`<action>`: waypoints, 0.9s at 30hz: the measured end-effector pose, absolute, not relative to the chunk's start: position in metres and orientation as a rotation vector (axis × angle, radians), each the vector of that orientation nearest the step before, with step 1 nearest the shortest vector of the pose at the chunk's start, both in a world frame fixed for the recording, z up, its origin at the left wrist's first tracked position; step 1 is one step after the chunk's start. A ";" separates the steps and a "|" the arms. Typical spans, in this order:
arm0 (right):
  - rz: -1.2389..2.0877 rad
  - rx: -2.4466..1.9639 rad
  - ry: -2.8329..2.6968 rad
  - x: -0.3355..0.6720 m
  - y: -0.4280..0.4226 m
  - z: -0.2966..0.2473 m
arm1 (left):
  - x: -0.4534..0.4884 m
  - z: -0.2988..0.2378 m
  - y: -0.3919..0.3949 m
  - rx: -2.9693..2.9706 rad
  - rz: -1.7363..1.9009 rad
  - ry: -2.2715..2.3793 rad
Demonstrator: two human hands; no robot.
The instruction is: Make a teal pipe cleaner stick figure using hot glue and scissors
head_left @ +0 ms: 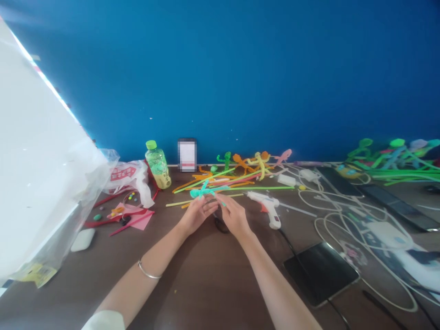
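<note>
My left hand (196, 214) is closed around the lower side of a turquoise pipe-cleaner figure (198, 193), whose round head points left and one limb sticks up. My right hand (235, 216) is closed at the figure's right end, where a bit of turquoise shows by the fingertips. The fingers of both hands nearly meet, and they partly hide the figure. Just behind the hands lie loose orange, yellow and green pipe cleaners (185, 185). To the right of my right hand rests a white glue gun (270, 206) with an orange trigger.
Finished-looking pipe-cleaner figures (263, 161) line the blue wall. A drink bottle (158, 166) and a phone (187, 156) stand behind. Pink and red craft pieces (139, 220) lie left. A black tablet (321, 272), tangled white cables (343, 220) and green pipe cleaners (405, 174) fill the right.
</note>
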State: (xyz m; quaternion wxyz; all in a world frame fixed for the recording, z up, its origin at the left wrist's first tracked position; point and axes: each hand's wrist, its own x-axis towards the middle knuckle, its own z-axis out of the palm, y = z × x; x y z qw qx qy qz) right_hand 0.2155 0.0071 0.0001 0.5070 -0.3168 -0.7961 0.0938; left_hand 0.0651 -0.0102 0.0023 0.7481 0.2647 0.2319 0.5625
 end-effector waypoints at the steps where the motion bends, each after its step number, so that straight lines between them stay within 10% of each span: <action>1: 0.240 -0.739 -1.949 0.215 0.006 0.000 | 0.064 0.002 -0.010 0.539 1.253 0.491; 13: 0.295 -0.768 -1.983 0.214 0.004 0.010 | 0.057 -0.004 -0.003 0.381 1.357 0.597; 23: 1.424 -1.021 -1.477 0.213 0.013 0.010 | 0.054 -0.001 -0.011 0.657 1.219 0.547; 27: 1.281 -1.003 -1.344 0.212 0.012 0.012 | 0.052 0.002 -0.009 0.680 1.200 0.512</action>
